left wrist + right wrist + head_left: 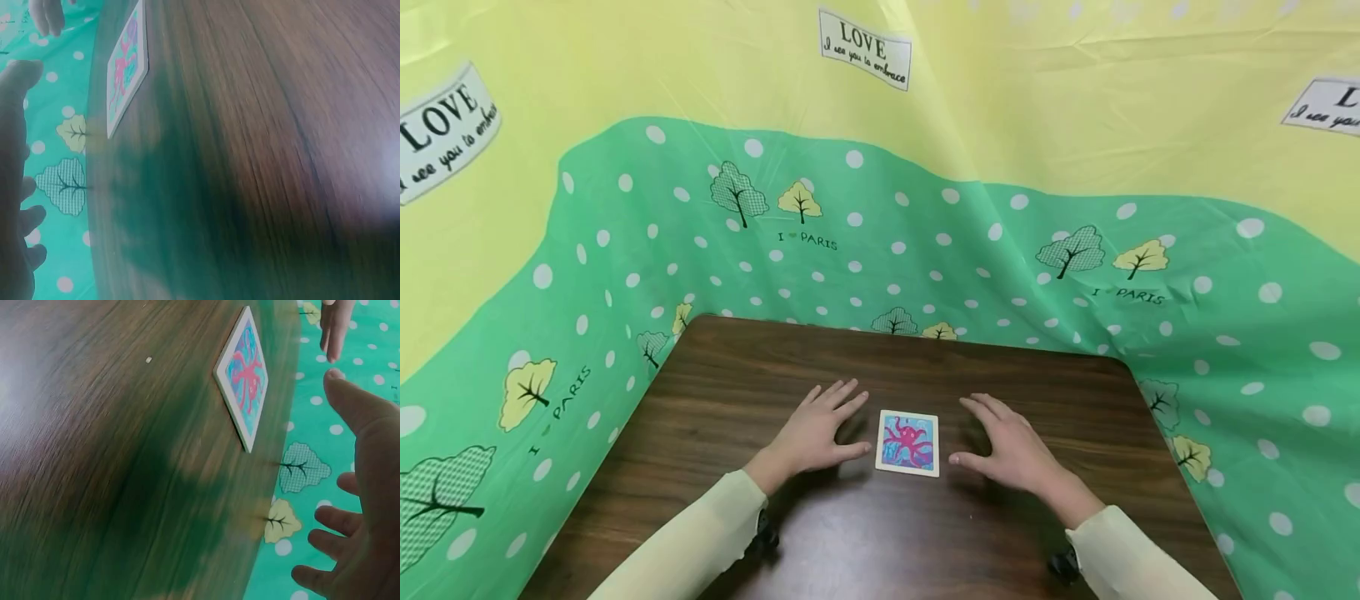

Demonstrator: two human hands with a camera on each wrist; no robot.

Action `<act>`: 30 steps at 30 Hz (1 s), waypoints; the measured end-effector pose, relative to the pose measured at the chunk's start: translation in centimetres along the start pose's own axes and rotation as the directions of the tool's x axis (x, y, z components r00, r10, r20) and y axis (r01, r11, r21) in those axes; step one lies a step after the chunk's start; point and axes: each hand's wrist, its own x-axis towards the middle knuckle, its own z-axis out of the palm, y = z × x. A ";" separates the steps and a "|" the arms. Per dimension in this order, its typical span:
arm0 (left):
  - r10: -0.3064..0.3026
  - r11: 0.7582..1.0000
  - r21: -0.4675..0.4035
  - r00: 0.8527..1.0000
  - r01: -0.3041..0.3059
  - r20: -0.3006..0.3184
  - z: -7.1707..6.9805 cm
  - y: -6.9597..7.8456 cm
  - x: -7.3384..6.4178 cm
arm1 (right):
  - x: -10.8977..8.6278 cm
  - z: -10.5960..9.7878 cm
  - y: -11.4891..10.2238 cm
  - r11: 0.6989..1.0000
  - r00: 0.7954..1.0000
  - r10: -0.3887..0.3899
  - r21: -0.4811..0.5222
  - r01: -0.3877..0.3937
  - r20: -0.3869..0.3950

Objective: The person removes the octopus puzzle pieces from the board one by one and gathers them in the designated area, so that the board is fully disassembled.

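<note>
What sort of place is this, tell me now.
Probably a screened-off tabletop workspace: a wood-grain table stands before a yellow-and-green printed curtain, and an octopus card lies between the left hand and right hand.

The left-wrist cam clips a corner of the octopus card [127, 69] at the top edge and chops part of the left hand [12, 162] off too, while the right hand [378, 487] runs out of its own view. Head cam cuts the far-right LOVE label [1330, 106] and the tabletop [865, 533] (near side's out of shot), the sleeves [688, 533] partly hide the dark things [765, 533] under them, and that pale speck [149, 360] is too tiny to identify.
</note>
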 end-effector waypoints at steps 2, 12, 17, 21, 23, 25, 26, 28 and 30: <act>0.010 1.000 -0.004 1.000 -0.010 0.005 0.3 0.3 0.2 | 0.3 0.3 -0.3 1.000 1.000 0.004 0.025 -0.004 0.013; 0.082 0.996 0.010 0.995 -0.083 0.063 2.0 2.2 1.1 | 2.4 2.3 -1.0 0.981 0.996 -0.029 0.193 0.012 0.086; 0.101 0.994 0.039 0.988 -0.106 0.114 3.0 3.0 1.3 | 3.4 3.3 -1.5 0.975 0.994 -0.035 0.221 0.011 0.107; 0.135 0.988 0.054 0.983 -0.143 0.124 3.9 3.4 1.8 | 4.2 4.0 -1.9 0.977 0.993 -0.041 0.213 0.017 0.113; 0.147 0.987 0.051 0.980 -0.155 0.134 4.1 3.7 2.1 | 4.5 4.3 -2.0 0.978 0.992 -0.044 0.208 0.018 0.119; 0.161 0.985 0.048 0.978 -0.168 0.135 4.3 4.1 2.3 | 4.7 4.5 -2.1 0.977 0.991 -0.045 0.211 0.017 0.128; 0.169 0.983 0.048 0.977 -0.176 0.134 4.3 4.3 2.4 | 4.8 4.5 -2.1 0.977 0.990 -0.045 0.213 0.016 0.133; 0.182 0.981 0.044 0.973 -0.190 0.139 4.3 4.7 2.6 | 4.9 4.7 -2.2 0.976 0.988 -0.048 0.216 0.016 0.144; 0.198 0.977 0.052 0.970 -0.207 0.141 4.4 4.9 2.7 | 5.0 4.8 -2.3 0.976 0.987 -0.052 0.218 0.018 0.153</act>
